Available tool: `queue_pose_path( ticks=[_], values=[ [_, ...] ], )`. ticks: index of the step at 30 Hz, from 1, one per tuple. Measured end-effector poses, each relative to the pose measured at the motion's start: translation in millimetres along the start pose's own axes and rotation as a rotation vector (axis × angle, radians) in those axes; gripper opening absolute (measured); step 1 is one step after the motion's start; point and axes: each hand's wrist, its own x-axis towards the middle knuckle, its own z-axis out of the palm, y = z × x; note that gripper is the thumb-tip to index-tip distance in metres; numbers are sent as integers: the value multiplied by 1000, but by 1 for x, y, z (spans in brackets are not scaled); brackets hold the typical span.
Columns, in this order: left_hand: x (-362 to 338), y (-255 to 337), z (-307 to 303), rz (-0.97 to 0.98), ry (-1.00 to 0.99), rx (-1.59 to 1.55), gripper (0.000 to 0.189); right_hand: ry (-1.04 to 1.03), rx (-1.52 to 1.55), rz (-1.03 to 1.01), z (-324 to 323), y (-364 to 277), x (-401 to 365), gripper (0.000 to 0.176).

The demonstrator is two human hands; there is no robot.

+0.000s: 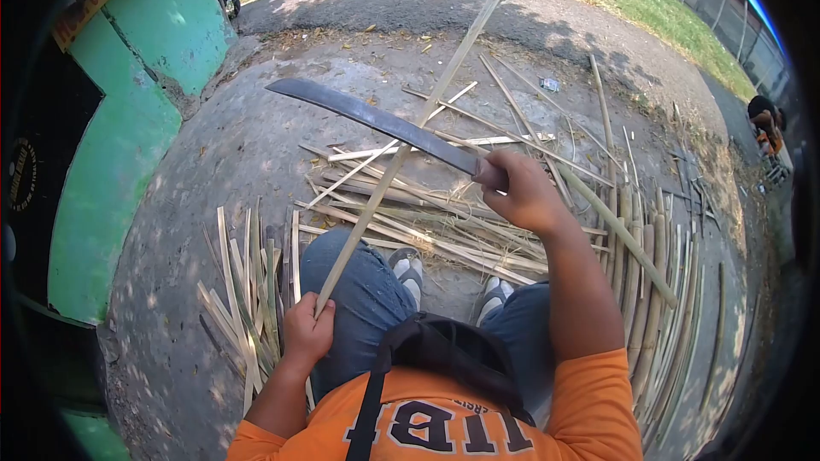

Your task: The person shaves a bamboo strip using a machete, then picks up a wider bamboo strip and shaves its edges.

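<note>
My left hand (pixel 306 332) grips the near end of a long thin bamboo strip (pixel 401 149), which rests over my left knee and points away to the upper right. My right hand (pixel 523 194) holds the handle of a long dark machete (pixel 376 118). The blade reaches out to the left and crosses the strip about midway along it. I sit with blue jeans and grey sandals (pixel 408 270) showing between my knees.
Split bamboo strips (pixel 444 226) lie piled on the concrete ahead of my feet. More slats (pixel 243 290) fan out at my left, and thicker bamboo lengths (pixel 662 290) lie at my right. A green wall (pixel 128 137) stands on the left. A person (pixel 766 119) crouches far right.
</note>
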Motion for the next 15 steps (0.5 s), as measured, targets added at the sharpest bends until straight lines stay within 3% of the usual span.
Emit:
queue_pose_path(
  ticks=[2,6,15],
  values=[
    [0,-1,-1,-4,1,-3,24,-11,-57,-58,-5,-2,0,38],
    [-1,0,-7,-14,-25,-14,26,253,-406,-188,-13,-8,1,32],
    [7,-15,-1,-5,-32,-1,30,200,-437,-140,12,-12,4,26]
  ],
)
